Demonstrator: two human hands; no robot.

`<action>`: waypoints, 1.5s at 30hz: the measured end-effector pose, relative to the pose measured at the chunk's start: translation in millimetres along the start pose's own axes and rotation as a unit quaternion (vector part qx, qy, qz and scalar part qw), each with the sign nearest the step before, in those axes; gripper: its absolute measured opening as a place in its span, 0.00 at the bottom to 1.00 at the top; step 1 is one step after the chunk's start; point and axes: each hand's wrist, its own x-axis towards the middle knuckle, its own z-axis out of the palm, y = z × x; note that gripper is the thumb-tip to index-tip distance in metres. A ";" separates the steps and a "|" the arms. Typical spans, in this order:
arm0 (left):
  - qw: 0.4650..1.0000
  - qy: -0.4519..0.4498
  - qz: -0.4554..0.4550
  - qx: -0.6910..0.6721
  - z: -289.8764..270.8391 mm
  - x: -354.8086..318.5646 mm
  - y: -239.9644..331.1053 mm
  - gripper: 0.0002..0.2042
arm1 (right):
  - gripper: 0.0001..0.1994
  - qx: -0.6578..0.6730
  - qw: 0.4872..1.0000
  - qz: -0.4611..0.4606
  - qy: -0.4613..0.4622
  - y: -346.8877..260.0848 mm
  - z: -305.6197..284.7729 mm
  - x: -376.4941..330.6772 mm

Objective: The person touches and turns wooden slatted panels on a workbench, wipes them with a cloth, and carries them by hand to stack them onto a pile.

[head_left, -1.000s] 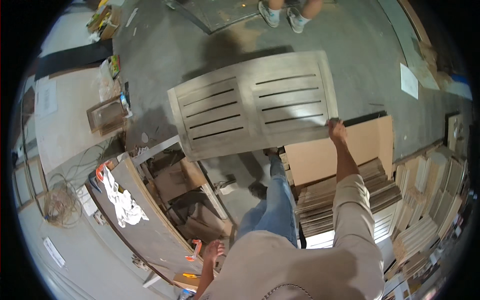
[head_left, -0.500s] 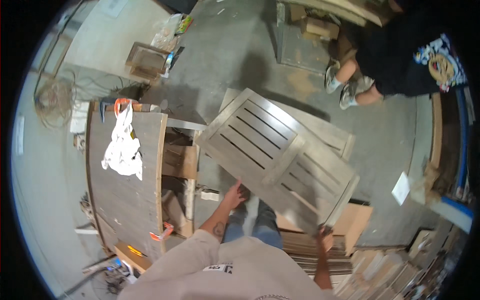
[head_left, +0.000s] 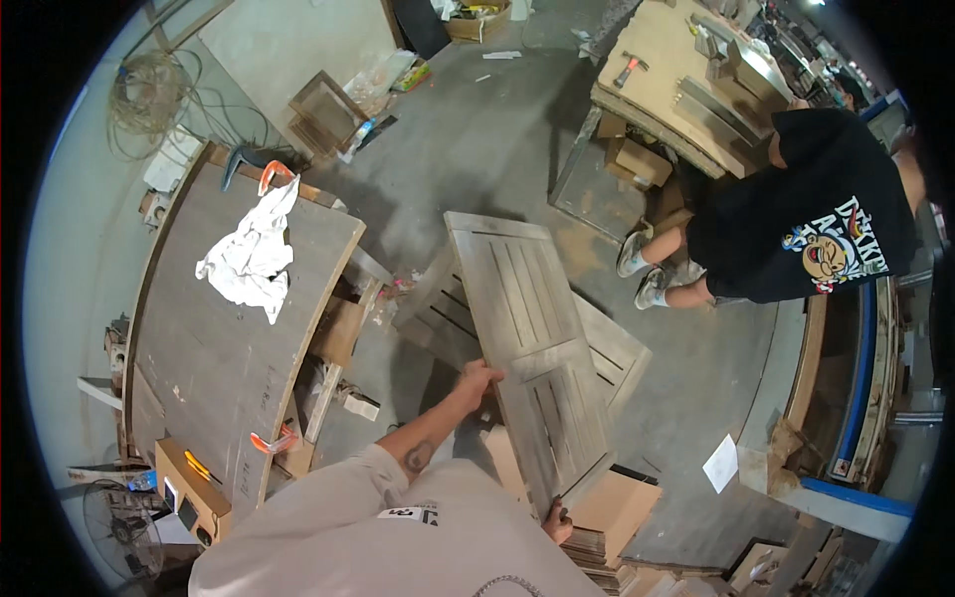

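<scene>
A grey-brown slatted wooden panel [head_left: 542, 343] is held tilted in front of me, its long side running away from my body. My left hand [head_left: 479, 379] is closed on its left edge, near the middle of the length. At the near end, my right hand [head_left: 558, 521] grips the bottom edge by the corner, its fingers partly hidden. Behind and below it is a second slatted panel [head_left: 619, 348], crossing at an angle and mostly covered by the first.
A workbench [head_left: 229, 328] on my left carries a white cloth [head_left: 254, 249] and orange-handled clamps [head_left: 274, 441]. Flat cardboard [head_left: 617, 512] is stacked by my right hand. At the far right, a person in black [head_left: 796, 209] stands at a table [head_left: 652, 85] with a hammer [head_left: 629, 70].
The held panel has turned and tilted steeper, its far end swinging toward the middle. My left hand has closed on its left edge. My view has shifted, showing more of the person and far table.
</scene>
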 end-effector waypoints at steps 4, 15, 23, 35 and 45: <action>0.999 0.019 0.035 -0.010 -20.0 -52.3 20.5 0.14 | 0.35 -0.019 0.998 -0.055 0.033 -4.0 -10.9 -22.7; 0.936 0.025 0.277 -0.216 -176.5 -270.7 94.6 0.15 | 0.39 0.449 0.758 -0.098 -0.463 -207.3 4.4 24.6; 0.818 0.111 0.338 -0.452 -371.3 -334.1 33.2 0.12 | 0.35 0.321 0.709 -0.244 -0.578 -334.3 91.7 -190.6; 0.712 0.143 0.388 -0.568 -661.9 -340.8 40.1 0.19 | 0.29 0.265 0.669 -0.277 -0.637 -278.9 248.6 -461.6; 0.712 0.241 0.374 -0.543 -696.6 -362.3 -5.5 0.21 | 0.27 -0.055 0.712 -0.373 -0.593 -235.9 317.9 -521.7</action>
